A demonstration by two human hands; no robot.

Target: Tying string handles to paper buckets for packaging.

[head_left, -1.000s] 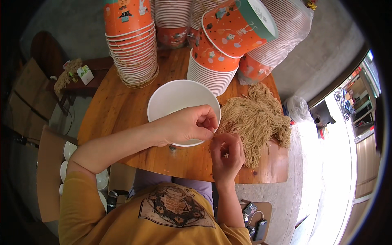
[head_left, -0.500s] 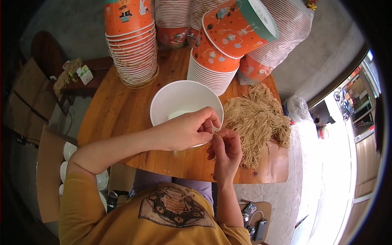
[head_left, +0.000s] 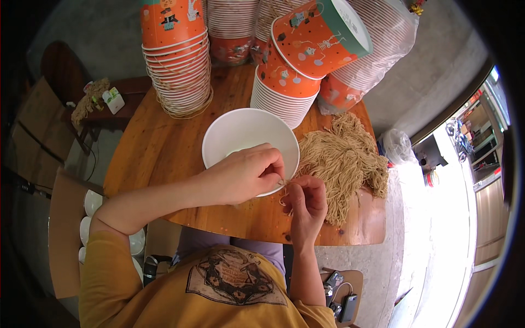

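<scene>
A white paper bucket (head_left: 219, 136) stands mouth up near the middle of the wooden table. Across its near rim reaches my left hand (head_left: 249, 174), its fingertips pinched on a thin tan string (head_left: 284, 182). Just right of it, beyond the rim, my right hand (head_left: 307, 205) pinches the same string, and a small loop hangs by its fingers. The fingertips of both hands almost meet; the exact shape of the string between them is too small to tell. A heap of tan strings (head_left: 342, 164) lies to the right of the bucket.
At the back left stands a stack of orange buckets (head_left: 176, 71) with strings round it. Another stack (head_left: 284, 101) has a tilted bucket (head_left: 322, 38) on top; plastic-wrapped stacks (head_left: 377, 44) stand behind. A cardboard box (head_left: 65, 235) with white buckets is on the floor left.
My fingertips have drawn slightly apart, the right hand shifting a little to the right, and more of the string shows between them. The bucket has barely moved.
</scene>
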